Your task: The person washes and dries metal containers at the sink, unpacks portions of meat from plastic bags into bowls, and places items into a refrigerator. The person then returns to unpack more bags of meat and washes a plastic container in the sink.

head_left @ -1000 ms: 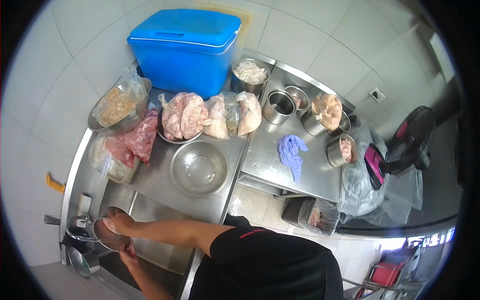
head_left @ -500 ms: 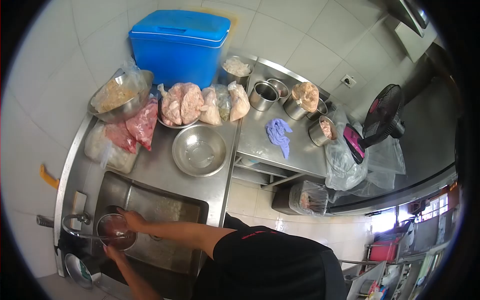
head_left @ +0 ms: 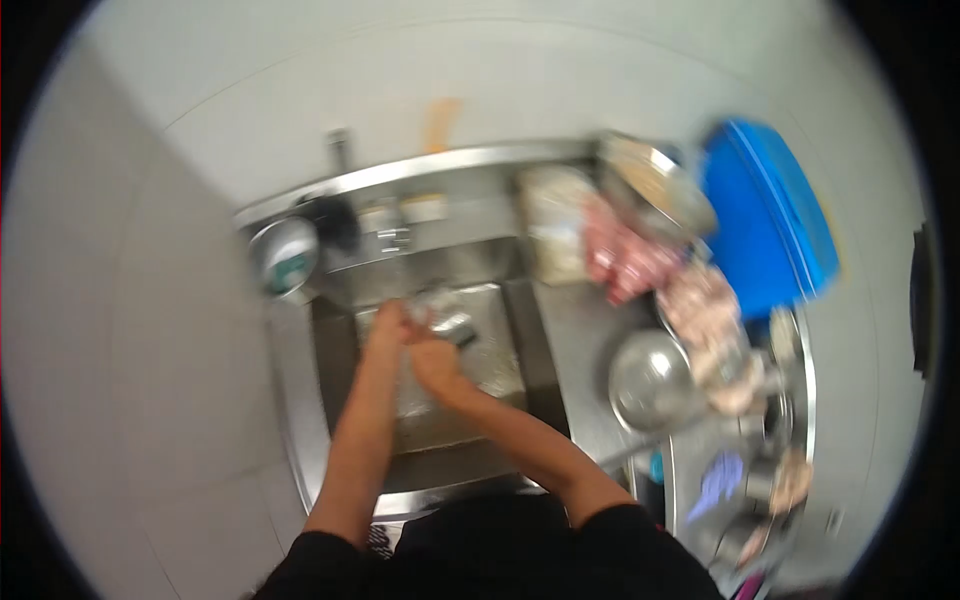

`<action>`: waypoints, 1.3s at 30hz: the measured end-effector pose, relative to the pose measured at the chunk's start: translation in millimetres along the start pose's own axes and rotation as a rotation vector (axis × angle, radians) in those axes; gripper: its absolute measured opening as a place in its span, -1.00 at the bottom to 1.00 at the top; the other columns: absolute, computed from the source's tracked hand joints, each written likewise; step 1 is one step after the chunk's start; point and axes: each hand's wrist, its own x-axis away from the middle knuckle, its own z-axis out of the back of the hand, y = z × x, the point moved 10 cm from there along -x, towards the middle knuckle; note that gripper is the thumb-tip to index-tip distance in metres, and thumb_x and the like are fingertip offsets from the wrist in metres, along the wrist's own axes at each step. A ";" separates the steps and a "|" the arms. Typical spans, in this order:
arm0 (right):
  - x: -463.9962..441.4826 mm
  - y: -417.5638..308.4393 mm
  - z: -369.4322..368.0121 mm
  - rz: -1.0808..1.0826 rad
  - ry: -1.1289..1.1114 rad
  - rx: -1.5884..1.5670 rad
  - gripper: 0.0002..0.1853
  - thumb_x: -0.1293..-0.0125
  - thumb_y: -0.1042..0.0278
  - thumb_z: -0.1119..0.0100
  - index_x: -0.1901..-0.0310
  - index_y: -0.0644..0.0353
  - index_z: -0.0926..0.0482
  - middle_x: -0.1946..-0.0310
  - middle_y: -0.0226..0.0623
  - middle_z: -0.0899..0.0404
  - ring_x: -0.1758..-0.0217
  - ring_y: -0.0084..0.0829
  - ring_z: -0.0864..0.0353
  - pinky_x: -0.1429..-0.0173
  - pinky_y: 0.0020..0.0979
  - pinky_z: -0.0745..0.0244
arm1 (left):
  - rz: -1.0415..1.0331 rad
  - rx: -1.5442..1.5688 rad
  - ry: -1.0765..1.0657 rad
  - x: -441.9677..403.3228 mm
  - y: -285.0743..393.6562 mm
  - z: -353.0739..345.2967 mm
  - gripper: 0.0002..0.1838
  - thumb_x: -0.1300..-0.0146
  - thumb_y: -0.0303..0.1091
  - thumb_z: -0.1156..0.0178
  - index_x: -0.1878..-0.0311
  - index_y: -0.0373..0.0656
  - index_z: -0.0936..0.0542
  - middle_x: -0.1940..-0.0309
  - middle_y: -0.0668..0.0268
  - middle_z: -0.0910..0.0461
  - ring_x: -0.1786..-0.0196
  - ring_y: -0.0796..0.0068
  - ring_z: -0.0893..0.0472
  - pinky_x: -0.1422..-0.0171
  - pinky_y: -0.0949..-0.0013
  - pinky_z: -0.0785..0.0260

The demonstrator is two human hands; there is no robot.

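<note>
Now the metal pot is inside the sink, no longer under the tap; left hand and right hand are beside it, fingers too blurred to tell their grip.

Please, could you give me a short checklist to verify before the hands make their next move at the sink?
1. Left hand and right hand over the sink: ok.
2. Firm hold on the metal pot: cannot tell, the picture is blurred there.
3. Water running from the tap: cannot tell, too blurred.
4. Wide metal bowl apart from the sink: ok, on the counter to the right.
5. Pink meat bags outside the sink: ok, to its right.
</note>
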 end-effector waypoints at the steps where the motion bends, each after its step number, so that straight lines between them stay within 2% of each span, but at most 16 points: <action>1: -0.7 2.4 -17.2 -0.107 -0.299 0.124 -0.78 -0.18 0.37 0.01 0.16 0.16 -0.55 0.26 -0.06 -0.60 0.42 -0.20 -0.64 0.44 -0.23 -0.53 | 0.083 -0.114 0.244 65.1 24.5 -57.8 -0.80 -0.23 -0.36 -0.01 0.11 -0.17 -0.45 0.33 0.22 -0.42 0.29 0.28 -0.43 0.22 0.17 -0.45; 2: -10.1 -6.3 -5.0 -0.067 -0.383 0.059 -0.81 -0.15 0.34 -0.05 0.23 0.16 -0.55 0.33 -0.07 -0.60 0.42 -0.17 -0.62 0.41 -0.18 -0.51 | 0.180 -0.196 0.467 142.4 53.6 -129.4 -0.82 -0.25 -0.33 -0.01 0.16 -0.16 -0.51 0.38 0.23 -0.47 0.31 0.27 -0.46 0.20 0.15 -0.47; 3: -20.1 -17.0 5.2 -0.044 -0.471 0.000 -0.84 -0.12 0.31 -0.11 0.29 0.16 -0.56 0.39 -0.09 -0.59 0.41 -0.13 -0.61 0.38 -0.13 -0.49 | 0.201 -0.778 0.331 126.6 50.1 -105.5 -0.77 -0.27 -0.30 -0.01 0.05 -0.14 -0.48 0.19 0.21 -0.51 0.12 0.28 -0.49 0.08 0.24 -0.46; 5: -59.4 -60.1 36.2 0.109 -0.308 -0.015 -0.86 -0.08 0.31 -0.16 0.36 0.17 -0.56 0.41 -0.10 -0.59 0.41 -0.12 -0.60 0.36 -0.10 -0.47 | -0.527 -0.993 -0.287 142.7 45.5 -121.4 -0.75 -0.27 -0.26 -0.02 0.05 -0.15 -0.49 0.11 0.18 -0.52 0.04 0.25 -0.51 -0.01 0.28 -0.42; 7: -101.6 -92.2 51.0 0.237 -0.109 -0.058 -0.89 -0.02 0.34 -0.21 0.45 0.18 -0.55 0.44 -0.11 -0.58 0.40 -0.09 -0.59 0.32 -0.06 -0.45 | -0.247 0.089 0.061 139.2 20.0 -79.6 -0.72 -0.30 -0.24 0.01 0.07 -0.21 -0.50 0.12 0.16 -0.53 0.01 0.24 -0.51 -0.08 0.22 -0.37; 9: -160.1 -121.8 31.8 0.331 -0.075 -0.174 -0.91 0.00 0.40 -0.20 0.44 0.19 -0.55 0.42 -0.08 -0.57 0.35 -0.03 -0.58 0.27 -0.04 -0.44 | 0.183 -0.042 0.517 199.2 4.2 -56.9 -0.64 -0.34 -0.24 0.06 -0.06 -0.29 -0.43 -0.02 0.12 -0.49 -0.07 0.23 -0.48 -0.19 0.19 -0.30; 16: -286.0 -172.5 -88.4 0.277 -0.286 -0.060 -0.73 0.02 0.39 -0.27 0.21 0.14 -0.57 0.25 -0.10 -0.58 0.10 -0.06 -0.57 0.00 -0.15 -0.48 | 0.162 0.224 0.594 276.8 4.2 -17.5 -0.45 -0.35 -0.10 0.01 -0.28 -0.27 -0.27 -0.24 0.11 -0.31 -0.24 0.22 -0.34 -0.33 0.21 -0.14; 18: -281.6 -182.4 -105.8 0.266 -0.525 0.074 -0.66 0.04 0.36 -0.32 0.15 0.12 -0.56 0.11 -0.12 -0.54 -0.02 -0.11 -0.53 -0.08 -0.20 -0.47 | 0.061 0.228 0.546 272.0 5.2 -4.1 -0.43 -0.35 -0.07 0.01 -0.29 -0.26 -0.25 -0.26 0.14 -0.29 -0.25 0.22 -0.33 -0.35 0.22 -0.11; 24: -236.9 -148.5 23.9 0.383 0.102 -0.518 -0.55 0.21 0.63 -0.24 0.15 0.18 -0.49 -0.12 -0.10 -0.37 -0.08 -0.06 -0.45 0.00 -0.27 -0.43 | -0.372 -0.194 0.619 230.2 46.9 43.3 -0.48 -0.38 -0.07 0.04 -0.24 -0.24 -0.27 -0.14 0.15 -0.36 -0.20 0.33 -0.33 -0.30 0.24 -0.14; 26: -171.9 -108.6 30.3 0.192 -0.156 -0.626 -0.43 0.14 0.51 -0.28 -0.02 0.14 -0.42 -0.19 -0.09 -0.31 -0.10 -0.02 -0.42 -0.03 -0.14 -0.38 | -0.394 -0.006 0.450 229.4 79.9 5.1 -0.34 -0.38 0.11 0.16 -0.23 -0.35 -0.29 -0.16 0.13 -0.37 -0.22 0.31 -0.34 -0.31 0.23 -0.14; 28: -83.8 -128.4 62.2 0.545 -0.094 -0.434 -0.29 0.01 0.37 -0.25 -0.25 0.11 -0.23 -0.20 -0.10 -0.29 -0.09 0.00 -0.42 -0.03 0.05 -0.31 | -0.249 0.179 0.502 244.4 108.1 -37.7 -0.23 -0.34 0.23 0.22 -0.24 -0.38 -0.26 -0.15 0.08 -0.38 -0.15 0.33 -0.39 -0.25 0.23 -0.20; 30: -52.4 -128.5 64.7 0.597 -0.121 -0.256 -0.29 -0.06 0.30 -0.18 -0.29 0.11 -0.17 -0.19 -0.09 -0.32 -0.10 0.01 -0.42 -0.06 0.10 -0.27 | -0.172 0.017 0.639 239.1 103.9 -50.6 -0.11 -0.26 0.40 0.35 -0.25 -0.32 -0.28 -0.19 0.05 -0.34 -0.22 0.23 -0.33 -0.30 0.20 -0.12; 31: -40.7 -123.4 61.9 0.648 -0.166 -0.089 -0.29 -0.14 0.23 -0.12 -0.34 0.11 -0.12 -0.17 -0.08 -0.35 -0.10 0.03 -0.43 -0.10 0.16 -0.24 | -0.294 -0.163 0.583 243.0 121.8 -77.2 -0.14 -0.26 0.39 0.33 -0.09 -0.33 -0.41 -0.01 0.11 -0.45 -0.03 0.33 -0.42 -0.15 0.25 -0.22; 35: -106.8 -42.1 46.4 0.460 -0.231 0.036 -0.46 -0.29 0.15 0.03 -0.28 0.14 -0.26 -0.09 -0.16 -0.45 -0.08 -0.10 -0.46 -0.19 -0.04 -0.26 | -0.342 -0.628 0.412 258.6 146.8 -134.1 -0.34 -0.32 0.19 0.12 0.21 -0.34 -0.61 0.31 0.24 -0.61 0.20 0.48 -0.51 0.07 0.39 -0.32; 37: -102.7 27.1 8.9 -0.560 -0.851 -1.117 -0.45 -0.38 -0.02 0.15 -0.25 0.20 -0.28 -0.07 -0.22 -0.49 -0.08 -0.23 -0.48 -0.23 -0.21 -0.26 | -0.434 -0.368 0.267 258.5 155.5 -140.7 -0.58 -0.35 -0.09 0.00 0.13 -0.33 -0.57 0.27 0.23 -0.59 0.15 0.51 -0.49 0.10 0.47 -0.32; 39: -82.1 27.0 18.9 -0.757 -0.668 -1.696 -0.46 -0.39 -0.01 0.21 -0.24 0.21 -0.28 -0.12 -0.18 -0.43 -0.13 -0.19 -0.43 -0.26 -0.20 -0.22 | -0.419 0.037 0.415 258.8 155.0 -127.6 -0.59 -0.37 -0.12 0.05 0.05 -0.34 -0.52 0.20 0.20 -0.57 0.12 0.47 -0.49 0.08 0.44 -0.33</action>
